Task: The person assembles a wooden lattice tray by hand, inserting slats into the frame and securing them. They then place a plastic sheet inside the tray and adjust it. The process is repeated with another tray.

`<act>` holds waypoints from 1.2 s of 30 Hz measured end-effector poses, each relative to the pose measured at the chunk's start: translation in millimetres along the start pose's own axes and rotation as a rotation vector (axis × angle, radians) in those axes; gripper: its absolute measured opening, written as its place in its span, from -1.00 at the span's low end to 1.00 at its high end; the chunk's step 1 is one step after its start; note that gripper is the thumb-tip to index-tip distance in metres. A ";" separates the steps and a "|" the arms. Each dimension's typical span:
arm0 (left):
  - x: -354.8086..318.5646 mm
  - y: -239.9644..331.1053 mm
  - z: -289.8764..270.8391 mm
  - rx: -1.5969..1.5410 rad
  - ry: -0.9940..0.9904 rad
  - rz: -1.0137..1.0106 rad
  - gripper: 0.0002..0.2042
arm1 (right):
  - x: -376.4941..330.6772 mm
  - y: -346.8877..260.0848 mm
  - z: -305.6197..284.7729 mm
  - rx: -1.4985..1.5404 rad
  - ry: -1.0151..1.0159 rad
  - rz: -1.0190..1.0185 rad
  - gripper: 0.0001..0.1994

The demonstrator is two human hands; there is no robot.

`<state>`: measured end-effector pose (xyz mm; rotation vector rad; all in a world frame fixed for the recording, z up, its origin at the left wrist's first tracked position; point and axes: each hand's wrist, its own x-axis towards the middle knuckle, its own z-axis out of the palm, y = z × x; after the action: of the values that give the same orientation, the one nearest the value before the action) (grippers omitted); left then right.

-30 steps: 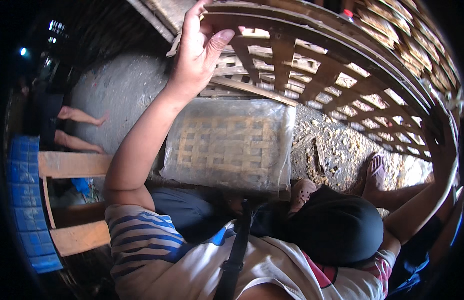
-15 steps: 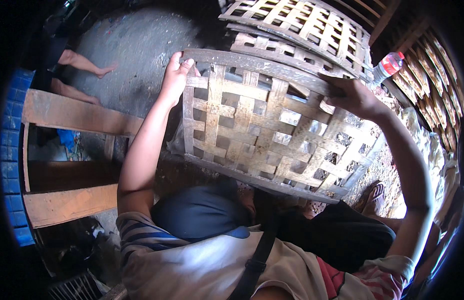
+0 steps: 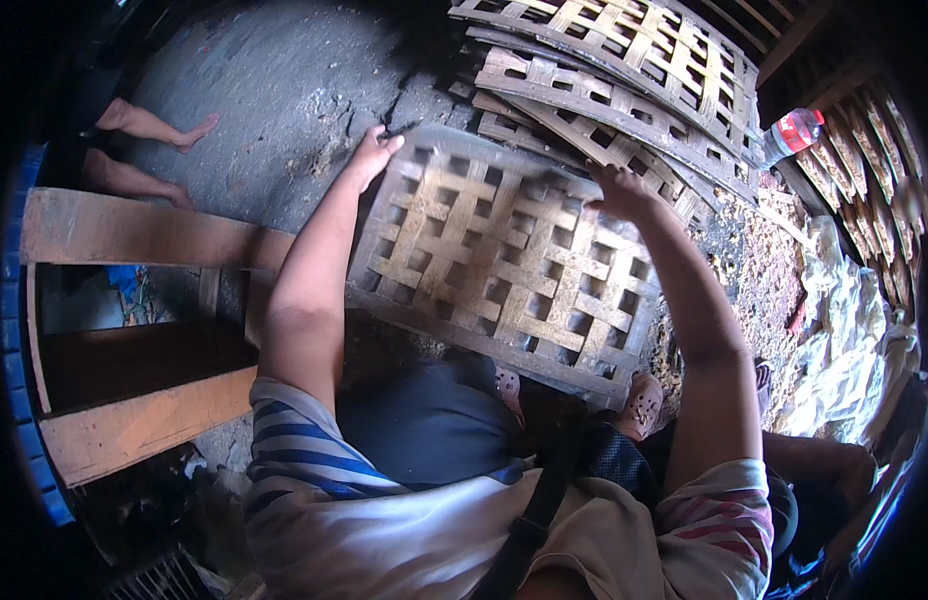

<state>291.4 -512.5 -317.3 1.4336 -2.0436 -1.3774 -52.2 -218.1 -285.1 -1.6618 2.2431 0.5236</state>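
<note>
A woven bamboo tray (image 3: 499,262) with a flat wooden frame is in front of my knees, its far side tilted slightly. My left hand (image 3: 373,158) is closed on its far left corner, thumb over the frame. Near the far right corner, my right hand (image 3: 624,192) grips the same frame, and its fingertips are partly hidden. The tray's far edge is smeared by motion. Just beyond my right hand rises a stack of similar woven trays (image 3: 634,88), with some lower ones skewed.
A wooden frame bench (image 3: 149,225) stands at left, beside blue tiles (image 3: 17,330). Another person's bare legs (image 3: 149,125) reach onto the concrete floor (image 3: 274,90). A red-capped bottle (image 3: 792,135) stands right of the stack, near crumpled plastic sheeting (image 3: 839,320) and scattered debris (image 3: 749,265).
The tray has moved lower and away from me, with both hands still on it. My right hand has come leftward, and more of the stack behind the tray shows.
</note>
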 end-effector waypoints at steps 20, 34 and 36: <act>-27.9 -126.0 13.6 0.380 0.157 0.181 -0.48 | -129.9 -22.1 178.8 0.973 0.629 0.730 -0.45; -38.0 -130.4 17.3 0.811 0.268 0.195 -0.41 | -176.0 232.3 22.9 0.436 -0.504 0.267 -0.35; -67.7 -114.3 10.9 0.847 0.257 0.233 -0.45 | -195.7 286.6 5.9 0.071 -0.505 0.240 -0.43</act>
<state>380.2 -455.1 -398.4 1.4619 -2.6194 -0.1824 -270.8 26.4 -171.4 -1.0749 2.0529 0.8065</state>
